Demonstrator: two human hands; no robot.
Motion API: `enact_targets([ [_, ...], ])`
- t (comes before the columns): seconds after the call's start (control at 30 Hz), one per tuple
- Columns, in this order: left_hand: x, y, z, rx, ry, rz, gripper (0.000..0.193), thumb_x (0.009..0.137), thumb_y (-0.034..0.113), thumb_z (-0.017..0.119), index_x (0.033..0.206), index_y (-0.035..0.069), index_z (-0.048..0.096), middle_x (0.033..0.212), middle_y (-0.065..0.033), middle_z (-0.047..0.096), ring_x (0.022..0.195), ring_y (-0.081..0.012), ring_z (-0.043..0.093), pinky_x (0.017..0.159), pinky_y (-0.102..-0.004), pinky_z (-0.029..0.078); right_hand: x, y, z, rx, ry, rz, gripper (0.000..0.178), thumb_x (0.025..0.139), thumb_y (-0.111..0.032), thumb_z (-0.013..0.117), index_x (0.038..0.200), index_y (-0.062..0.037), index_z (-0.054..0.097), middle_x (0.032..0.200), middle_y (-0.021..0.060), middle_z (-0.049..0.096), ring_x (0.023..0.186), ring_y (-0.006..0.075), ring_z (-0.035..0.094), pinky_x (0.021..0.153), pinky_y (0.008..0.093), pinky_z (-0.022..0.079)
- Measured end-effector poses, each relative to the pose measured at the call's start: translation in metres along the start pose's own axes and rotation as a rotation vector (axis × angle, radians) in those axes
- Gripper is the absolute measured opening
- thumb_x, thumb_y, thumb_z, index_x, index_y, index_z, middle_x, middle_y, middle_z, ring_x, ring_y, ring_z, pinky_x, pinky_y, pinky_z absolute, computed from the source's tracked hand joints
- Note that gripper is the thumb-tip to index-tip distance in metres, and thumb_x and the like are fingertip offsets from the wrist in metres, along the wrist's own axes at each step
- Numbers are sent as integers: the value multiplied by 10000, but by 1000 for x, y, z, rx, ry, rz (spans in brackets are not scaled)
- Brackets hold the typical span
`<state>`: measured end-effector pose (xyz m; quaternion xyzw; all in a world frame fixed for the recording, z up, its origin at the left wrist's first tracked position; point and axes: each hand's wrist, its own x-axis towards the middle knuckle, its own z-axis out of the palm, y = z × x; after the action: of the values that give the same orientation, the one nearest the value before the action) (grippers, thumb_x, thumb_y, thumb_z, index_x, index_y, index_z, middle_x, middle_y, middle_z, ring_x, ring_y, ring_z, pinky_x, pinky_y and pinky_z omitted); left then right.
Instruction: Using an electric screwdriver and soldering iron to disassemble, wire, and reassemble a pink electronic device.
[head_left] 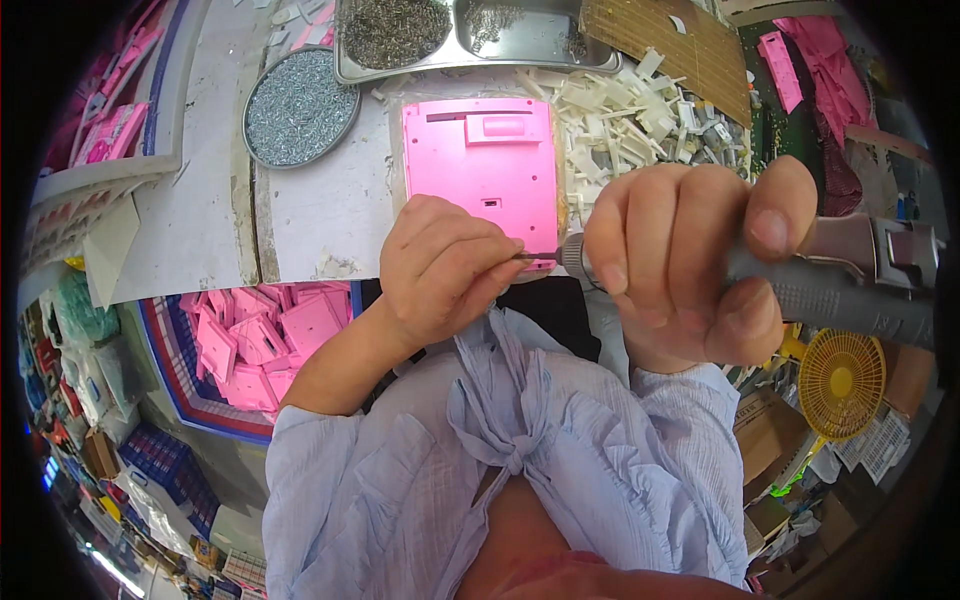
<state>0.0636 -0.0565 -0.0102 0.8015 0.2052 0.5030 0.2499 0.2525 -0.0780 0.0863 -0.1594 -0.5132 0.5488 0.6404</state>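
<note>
white counter (330, 215) is bearing the work | right grip (690, 255) is wrapping a grey driver (820, 300), its bit (538, 256) pointing left | left grip (440, 262), nearer, is pinching at the bit's tip, anything else held being too small to tell | pink panel (480, 175) is lying just beyond, long axis running away from the person, looking flat, glossy, with a raised block (500, 128) | silvery screws (302, 108) are sitting farther left

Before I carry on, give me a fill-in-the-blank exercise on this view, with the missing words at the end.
1. The right hand grips the power screwdriver, whose tip points toward the picture's ____ edge.
2. The left hand is at the panel, which is coloured ____.
3. The metal tray beyond the panel shows ____ compartments.
4. The fan at lower right is ____.
Missing words: left; pink; two; yellow.
</note>
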Motion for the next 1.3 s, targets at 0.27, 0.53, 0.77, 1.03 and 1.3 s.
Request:
enact_targets([
  [0.27,1,3,-8,196,-306,-159,212,748,109,799,900,69,657,902,-52,687,819,-246,627,785,-395,450,-14,-12,0,-117,56,-9,262,950,-228,678,1157,-174,527,629,-47,509,538,102,493,616,304,494],
  [0.53,-1,-28,-15,199,-431,-123,124,817,82,749,852,60,632,1159,-86,717,1190,-284,637,1052,-450,440,-65,14,-12,-264,240,152,260,922,-213,717,1062,-123,518,612,2,489,527,140,485,560,338,466],
  [0.77,-6,-27,-12,214,-414,-142,127,834,101,731,876,68,616,1143,-54,708,1182,-254,634,1059,-468,438,-72,21,-12,-352,126,174,242,903,-167,735,1003,-120,519,615,30,517,507,172,508,560,364,497],
  [1.03,-8,-28,-12,187,-404,-167,139,823,87,740,849,62,606,1148,-75,719,1211,-274,626,1075,-467,428,-59,32,-20,-327,-26,46,196,817,15,739,825,-11,545,624,77,552,513,214,571,483,335,508],
  [1.3,-5,-31,-13,150,-384,-156,138,827,87,714,916,35,622,1149,-86,693,1175,-274,630,1042,-478,453,-37,54,-21,-532,-9,-10,241,910,-87,694,831,-72,467,574,52,524,465,208,518,475,343,488],
])
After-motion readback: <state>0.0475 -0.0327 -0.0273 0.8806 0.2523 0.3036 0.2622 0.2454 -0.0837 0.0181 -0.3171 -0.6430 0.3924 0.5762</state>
